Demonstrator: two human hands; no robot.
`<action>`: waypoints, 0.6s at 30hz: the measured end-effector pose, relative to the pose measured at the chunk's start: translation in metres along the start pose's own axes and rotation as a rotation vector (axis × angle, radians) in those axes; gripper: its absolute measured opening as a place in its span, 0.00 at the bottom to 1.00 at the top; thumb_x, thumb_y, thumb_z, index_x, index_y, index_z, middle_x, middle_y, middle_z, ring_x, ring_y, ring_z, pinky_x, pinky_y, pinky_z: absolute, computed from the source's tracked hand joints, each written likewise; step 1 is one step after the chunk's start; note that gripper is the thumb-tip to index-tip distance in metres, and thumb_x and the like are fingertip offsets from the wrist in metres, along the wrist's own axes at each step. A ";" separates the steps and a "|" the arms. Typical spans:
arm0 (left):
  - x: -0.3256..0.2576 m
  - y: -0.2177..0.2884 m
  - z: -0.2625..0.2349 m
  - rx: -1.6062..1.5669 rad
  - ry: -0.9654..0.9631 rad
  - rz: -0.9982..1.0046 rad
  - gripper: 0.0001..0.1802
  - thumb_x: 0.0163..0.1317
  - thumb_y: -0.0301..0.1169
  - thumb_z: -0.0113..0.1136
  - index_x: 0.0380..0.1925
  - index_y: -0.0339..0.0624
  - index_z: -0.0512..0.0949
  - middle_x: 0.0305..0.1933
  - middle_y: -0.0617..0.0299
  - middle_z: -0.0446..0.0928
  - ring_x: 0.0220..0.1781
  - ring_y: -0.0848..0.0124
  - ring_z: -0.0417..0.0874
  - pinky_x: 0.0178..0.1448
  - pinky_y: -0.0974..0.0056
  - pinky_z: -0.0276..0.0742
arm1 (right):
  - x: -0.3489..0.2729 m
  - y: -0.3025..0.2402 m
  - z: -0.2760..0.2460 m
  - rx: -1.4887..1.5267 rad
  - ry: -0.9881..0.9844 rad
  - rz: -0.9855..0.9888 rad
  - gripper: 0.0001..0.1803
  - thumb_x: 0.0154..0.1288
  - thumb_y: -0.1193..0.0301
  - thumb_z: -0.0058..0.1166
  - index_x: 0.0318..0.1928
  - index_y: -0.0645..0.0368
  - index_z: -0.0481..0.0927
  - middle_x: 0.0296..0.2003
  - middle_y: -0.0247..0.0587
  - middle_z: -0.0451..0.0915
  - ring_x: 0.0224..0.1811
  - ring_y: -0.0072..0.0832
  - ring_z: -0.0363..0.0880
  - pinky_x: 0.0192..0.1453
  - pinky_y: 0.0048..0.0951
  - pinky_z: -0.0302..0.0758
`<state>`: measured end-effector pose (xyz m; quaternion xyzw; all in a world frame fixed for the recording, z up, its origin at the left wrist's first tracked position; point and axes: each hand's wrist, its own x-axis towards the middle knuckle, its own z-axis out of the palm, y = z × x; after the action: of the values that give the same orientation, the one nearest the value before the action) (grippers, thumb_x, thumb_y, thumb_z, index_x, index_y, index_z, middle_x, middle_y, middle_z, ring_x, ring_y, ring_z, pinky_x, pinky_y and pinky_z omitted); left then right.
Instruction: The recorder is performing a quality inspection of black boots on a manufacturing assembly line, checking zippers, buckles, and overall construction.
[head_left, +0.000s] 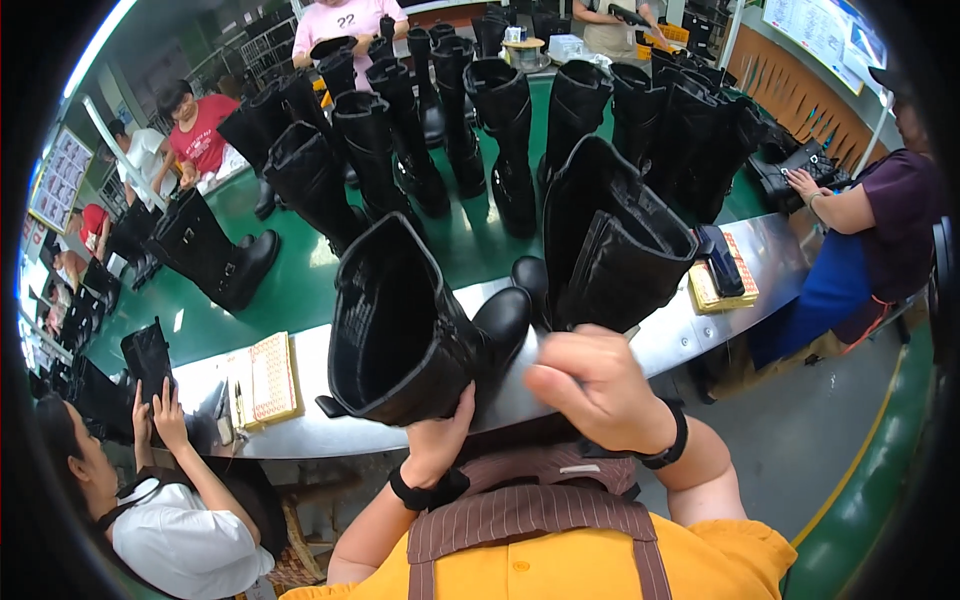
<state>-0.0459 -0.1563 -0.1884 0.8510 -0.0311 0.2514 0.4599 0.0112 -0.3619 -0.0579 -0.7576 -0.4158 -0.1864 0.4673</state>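
Observation:
A tall black boot point(395, 350) stands in front of me near the metal table edge, its wide shaft opening toward me and its rounded toe pointing right. My left hand point(440, 435) grips the lower back of its shaft, fingers partly hidden behind it. Just right of the toe, my right hand point(600, 390) is closed and somewhat blurred. A pale smear shows by its fingers; whatever they hold cannot be made out. Close behind that hand rises another tall black boot point(615, 240) with an open top.
Many black boots point(500, 140) crowd the green tabletop point(300, 290) with its metal border point(320, 415). Patterned yellow pads lie left point(265, 380) and right point(735, 275), the right one under a dark object. Co-workers handle boots at left point(180, 510) and right point(860, 210); others stand across.

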 end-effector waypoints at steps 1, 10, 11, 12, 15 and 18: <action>0.000 0.000 0.001 0.082 0.044 0.101 0.30 0.58 0.25 0.68 0.60 0.33 0.69 0.57 0.50 0.76 0.59 0.60 0.77 0.67 0.59 0.67 | -0.023 0.006 -0.003 -0.119 0.096 0.060 0.18 0.65 0.66 0.62 0.22 0.59 0.70 0.16 0.31 0.68 0.18 0.21 0.67 0.24 0.26 0.60; 0.006 0.038 0.041 -0.023 -0.259 0.572 0.12 0.54 0.25 0.66 0.39 0.39 0.78 0.34 0.50 0.77 0.34 0.57 0.80 0.36 0.59 0.76 | -0.112 0.104 0.042 -0.234 0.401 0.548 0.37 0.49 0.68 0.74 0.57 0.66 0.70 0.41 0.50 0.81 0.43 0.44 0.83 0.51 0.37 0.78; 0.011 0.037 0.057 -0.074 -0.300 0.369 0.13 0.60 0.29 0.65 0.42 0.35 0.78 0.34 0.48 0.80 0.34 0.56 0.83 0.37 0.59 0.77 | -0.114 0.107 0.044 -0.171 0.355 0.598 0.38 0.49 0.68 0.74 0.59 0.67 0.69 0.43 0.53 0.83 0.47 0.46 0.84 0.54 0.37 0.78; 0.013 0.033 0.068 -0.134 -0.329 0.156 0.13 0.61 0.30 0.64 0.43 0.34 0.78 0.33 0.47 0.80 0.33 0.56 0.83 0.37 0.58 0.78 | -0.117 0.109 0.045 -0.160 0.375 0.662 0.37 0.50 0.68 0.73 0.58 0.67 0.69 0.44 0.55 0.83 0.48 0.47 0.84 0.54 0.37 0.78; 0.020 0.002 0.099 -0.268 -0.383 -0.287 0.15 0.65 0.33 0.63 0.45 0.32 0.77 0.31 0.44 0.82 0.32 0.56 0.86 0.38 0.58 0.79 | -0.131 0.102 0.039 -0.098 0.382 0.712 0.34 0.51 0.69 0.72 0.57 0.69 0.72 0.45 0.58 0.83 0.50 0.47 0.84 0.55 0.37 0.78; 0.013 -0.025 0.112 -0.240 -0.393 -0.092 0.14 0.65 0.34 0.63 0.45 0.35 0.80 0.34 0.48 0.84 0.38 0.62 0.87 0.43 0.59 0.80 | -0.148 0.091 0.039 -0.064 0.361 0.800 0.24 0.53 0.75 0.71 0.49 0.69 0.79 0.47 0.49 0.84 0.48 0.32 0.83 0.55 0.33 0.77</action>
<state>0.0168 -0.2291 -0.2516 0.8234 -0.1108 0.0539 0.5539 -0.0064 -0.4156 -0.2265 -0.8284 0.0045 -0.1332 0.5441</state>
